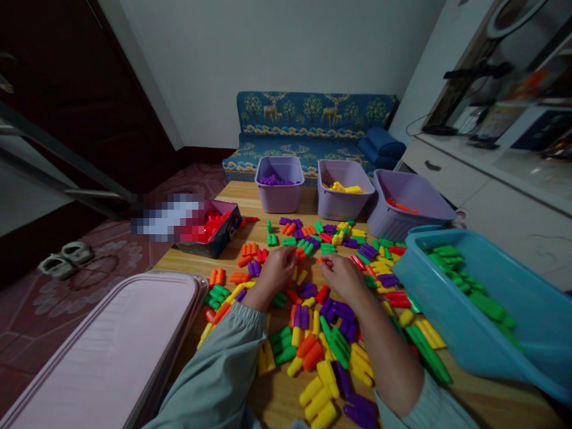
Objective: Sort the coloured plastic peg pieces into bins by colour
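Many blocks (311, 353) in red, orange, yellow, green and purple lay loose across the bench (179, 260). The left hand (276, 273) and the right hand (343, 277) were apart from each other over the middle of the spread, both with fingers bent. The left was at a red-orange block (301, 254), the right at a small orange block (320, 260); whether either was gripped could not be determined. Along the far side stood a first lilac tub (280, 201) with purple blocks, a second lilac tub (342, 207) with yellow, and a third lilac tub (391, 214) with orange. At right, a blue tub (447, 322) contained green blocks; at left, a dark box (232, 225) contained red ones.
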Available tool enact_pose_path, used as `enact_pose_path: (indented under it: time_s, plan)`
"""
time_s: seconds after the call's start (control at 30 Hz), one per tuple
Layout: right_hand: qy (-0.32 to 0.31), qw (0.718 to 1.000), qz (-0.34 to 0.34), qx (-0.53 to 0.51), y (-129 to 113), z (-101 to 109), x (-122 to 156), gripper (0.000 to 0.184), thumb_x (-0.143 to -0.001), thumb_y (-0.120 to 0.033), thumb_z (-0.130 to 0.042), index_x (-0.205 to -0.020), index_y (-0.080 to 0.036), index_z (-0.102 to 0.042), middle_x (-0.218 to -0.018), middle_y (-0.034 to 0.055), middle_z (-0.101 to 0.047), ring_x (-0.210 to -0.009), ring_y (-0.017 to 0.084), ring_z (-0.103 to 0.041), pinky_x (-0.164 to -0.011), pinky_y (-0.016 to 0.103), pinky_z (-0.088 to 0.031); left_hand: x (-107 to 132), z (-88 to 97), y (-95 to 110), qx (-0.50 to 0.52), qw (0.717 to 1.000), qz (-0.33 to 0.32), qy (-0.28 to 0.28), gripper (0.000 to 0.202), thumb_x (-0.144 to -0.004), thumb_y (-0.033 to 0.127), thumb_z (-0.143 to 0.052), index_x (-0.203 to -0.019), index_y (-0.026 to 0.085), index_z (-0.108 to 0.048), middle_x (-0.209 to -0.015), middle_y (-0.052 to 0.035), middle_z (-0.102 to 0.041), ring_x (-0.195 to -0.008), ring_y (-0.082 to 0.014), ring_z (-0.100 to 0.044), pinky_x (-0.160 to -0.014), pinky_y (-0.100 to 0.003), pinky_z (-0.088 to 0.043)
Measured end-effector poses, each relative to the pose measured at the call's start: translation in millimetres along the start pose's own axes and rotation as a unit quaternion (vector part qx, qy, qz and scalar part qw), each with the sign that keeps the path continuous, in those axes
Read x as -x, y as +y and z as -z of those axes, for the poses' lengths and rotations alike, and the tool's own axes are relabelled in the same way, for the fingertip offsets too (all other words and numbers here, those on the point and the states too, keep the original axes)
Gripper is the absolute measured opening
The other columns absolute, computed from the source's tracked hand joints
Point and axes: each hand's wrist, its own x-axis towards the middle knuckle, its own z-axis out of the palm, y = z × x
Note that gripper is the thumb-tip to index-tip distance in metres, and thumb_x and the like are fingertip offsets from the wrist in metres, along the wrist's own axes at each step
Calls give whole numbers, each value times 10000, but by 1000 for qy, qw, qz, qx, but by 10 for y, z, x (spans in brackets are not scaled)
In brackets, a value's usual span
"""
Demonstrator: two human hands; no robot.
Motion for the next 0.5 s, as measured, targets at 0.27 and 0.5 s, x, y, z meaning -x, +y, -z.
enact_pose_path:
  time_s: [0.27,0.5]
  plan:
    - [58,895,-18,-442,-220,54,33,291,-819,-365,-546,-997,-177,-678,-730,17,-685,-529,135,-578,-526,249,-455,-29,35,29,262,946,188,-18,349,-767,440,-686,-932,133,-723,-716,-28,-641,-568,-113,-522,-511,-205,-369]
    - [105,906,1,-411,-300,-103,60,280,-784,-407,-643,-967,-198,-679,-1029,67,-682,-655,133,-639,-573,244,-518,-7,67,168,307,925,196,-110,436,-717,481,-740,-966,124,-711,-645,-17,-619,-535,-115,-553,-467,-195,-384]
